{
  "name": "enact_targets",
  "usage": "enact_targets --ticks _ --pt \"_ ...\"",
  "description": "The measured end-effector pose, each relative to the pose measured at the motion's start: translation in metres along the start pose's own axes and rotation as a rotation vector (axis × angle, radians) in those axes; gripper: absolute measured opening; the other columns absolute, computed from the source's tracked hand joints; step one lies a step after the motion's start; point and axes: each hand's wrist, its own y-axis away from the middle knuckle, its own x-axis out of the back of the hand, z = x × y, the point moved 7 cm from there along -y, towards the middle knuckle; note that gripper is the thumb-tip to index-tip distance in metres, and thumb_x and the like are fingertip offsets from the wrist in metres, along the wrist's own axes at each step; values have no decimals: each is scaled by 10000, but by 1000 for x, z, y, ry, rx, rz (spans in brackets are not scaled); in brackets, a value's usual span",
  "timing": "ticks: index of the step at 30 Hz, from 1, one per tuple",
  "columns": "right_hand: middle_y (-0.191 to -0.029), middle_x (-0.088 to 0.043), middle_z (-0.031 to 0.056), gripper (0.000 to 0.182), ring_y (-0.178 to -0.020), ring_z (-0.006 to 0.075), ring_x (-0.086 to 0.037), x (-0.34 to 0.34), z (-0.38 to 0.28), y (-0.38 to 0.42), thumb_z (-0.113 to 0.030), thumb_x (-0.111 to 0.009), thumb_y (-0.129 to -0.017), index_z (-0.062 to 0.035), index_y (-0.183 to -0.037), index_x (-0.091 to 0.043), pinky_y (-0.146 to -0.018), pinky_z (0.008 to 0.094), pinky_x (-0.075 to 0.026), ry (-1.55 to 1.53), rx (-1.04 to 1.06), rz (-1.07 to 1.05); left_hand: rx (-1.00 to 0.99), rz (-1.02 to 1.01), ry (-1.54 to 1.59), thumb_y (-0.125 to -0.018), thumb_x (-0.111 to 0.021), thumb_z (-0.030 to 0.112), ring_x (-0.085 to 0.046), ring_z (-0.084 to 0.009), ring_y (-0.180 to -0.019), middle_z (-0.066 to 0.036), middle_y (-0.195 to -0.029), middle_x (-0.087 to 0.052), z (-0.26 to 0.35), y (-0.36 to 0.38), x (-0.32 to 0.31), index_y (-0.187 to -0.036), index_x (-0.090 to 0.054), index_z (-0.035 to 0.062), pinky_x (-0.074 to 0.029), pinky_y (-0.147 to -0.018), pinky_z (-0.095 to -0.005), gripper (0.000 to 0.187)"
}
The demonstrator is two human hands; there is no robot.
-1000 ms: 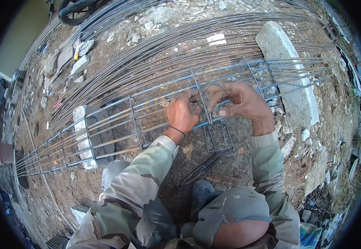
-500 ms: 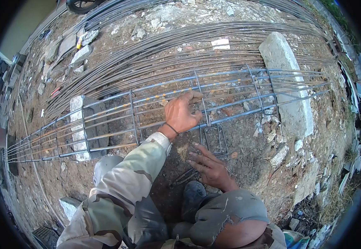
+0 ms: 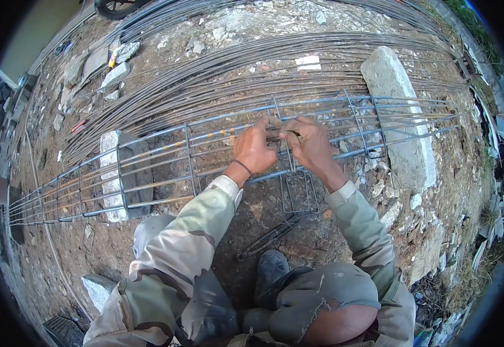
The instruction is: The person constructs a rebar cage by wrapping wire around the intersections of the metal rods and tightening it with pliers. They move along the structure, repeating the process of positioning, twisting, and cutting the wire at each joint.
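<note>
A long rebar cage of lengthwise bars and square stirrups stretches across the view in front of my knees. My left hand is closed at a stirrup near the cage's middle, fingertips pinched by the crossing bars. My right hand meets it from the other side, thumb and fingers also pinched together. What lies between the fingertips is too small to make out. Below the hands, several loose stirrups rest against the near side of the cage. Dark long-handled pincers lie on the dirt by my foot.
Concrete blocks stand under the cage at left and right. Behind it lies a wide bundle of loose rebar. Rubble and stones are scattered over the dirt. A wheel shows at the top left.
My right hand has risen from low beside the pincers to the stirrup, joining my left hand. The pincers now show fully on the ground. My left hand has shifted only slightly.
</note>
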Motion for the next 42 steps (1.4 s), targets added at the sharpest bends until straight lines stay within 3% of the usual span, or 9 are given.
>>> enact_targets --ticks 7,13,15,24,28,30,33,39,42 --pt "-794 -703 178 73 -738 369 -683 0 14 -4 -77 -723 -862 -12 -883 -748 -679 435 -516 -75 -98 79 -232 -40 -243 -801 -758 41 -716 -360 -1067 -177 -1126 -754 1 7 -2 -1215 -580 53 -562 -919 -441 451" --pt "-819 -724 178 118 -735 360 -699 -5 27 -9 -112 -752 -856 6 -847 -758 -679 437 -516 -182 -220 -49 -229 112 -138 -785 -824 94 -723 -383 -990 -179 -1033 -762 -2 12 -9 -1189 -602 52 -592 -800 -443 463" --pt "-847 -742 168 148 -717 345 -701 -2 26 -7 -133 -765 -853 14 -839 -762 -674 427 -520 -184 -182 1 -473 255 -232 -782 -822 104 -726 -383 -910 -164 -962 -750 13 25 -5 -1184 -625 60 -591 -713 -445 449" --pt "-852 -755 165 132 -733 343 -718 11 16 -2 -112 -775 -848 18 -862 -765 -662 402 -534 -205 -218 14 -736 371 -354 -768 -774 75 -720 -327 -810 -130 -971 -741 35 39 -9 -1065 -726 69 -575 -660 -430 301" --pt "-803 -750 158 112 -704 295 -722 0 35 7 -100 -769 -855 12 -863 -768 -645 384 -531 -262 -254 34 -717 378 -322 -788 -762 73 -721 -338 -782 -144 -946 -749 40 38 -7 -1076 -727 64 -575 -657 -423 290" --pt "-756 -734 72 90 -619 120 -667 -3 39 12 -70 -739 -915 5 -957 -766 -574 299 -521 -391 -274 17 -385 337 -272 -828 -744 85 -724 -360 -759 -152 -873 -750 31 30 -5 -1037 -731 46 -578 -671 -415 214" --pt "-754 -725 74 83 -629 104 -660 6 32 22 -66 -728 -917 7 -937 -760 -569 297 -522 -356 -215 116 -271 298 -173 -862 -729 108 -727 -338 -699 -161 -800 -738 17 17 -4 -1022 -750 41 -565 -651 -406 175" --pt "-839 -673 86 95 -769 262 -641 28 -1 30 -28 -743 -783 -29 -877 -756 -678 383 -508 15 218 183 -256 213 73 -869 -714 122 -694 -221 -603 -160 -777 -739 12 5 2 -1034 -792 83 -538 -606 -361 186" --pt "-864 -612 52 129 -868 286 -591 25 1 30 -48 -750 -749 -71 -875 -765 -766 416 -476 45 220 52 -144 87 -17 -865 -714 121 -687 -207 -598 -131 -752 -740 14 -1 5 -1026 -796 93 -544 -616 -349 183"
